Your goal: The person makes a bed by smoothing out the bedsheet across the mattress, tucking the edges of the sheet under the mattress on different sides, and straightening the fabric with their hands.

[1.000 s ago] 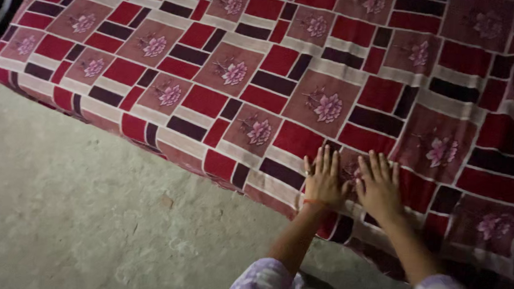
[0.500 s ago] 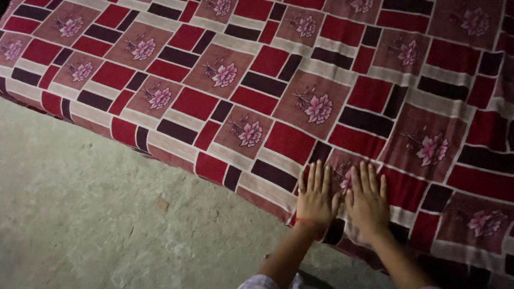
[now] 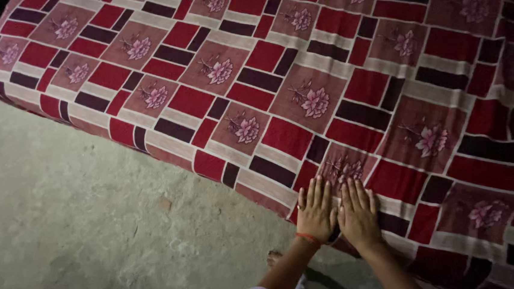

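Sheet: the patterned sheet (image 3: 285,86) of red, dark and pink flowered squares fills the upper and right of the frame, its long axis running from upper left to lower right.
Edge: its near edge hangs over the side, crossing from middle left to lower right.
Left hand: the left hand (image 3: 316,210) lies flat on the sheet at lower centre, just inside the edge, fingers straight and close together, gripping nothing.
Right hand: the right hand (image 3: 358,217) rests just beside it, thumbs almost touching, fingers likewise flat and together.
Direction: the sheet spreads up and away from the fingertips; both hands are equally near.
Floor: bare concrete floor (image 3: 70,222) at lower left.
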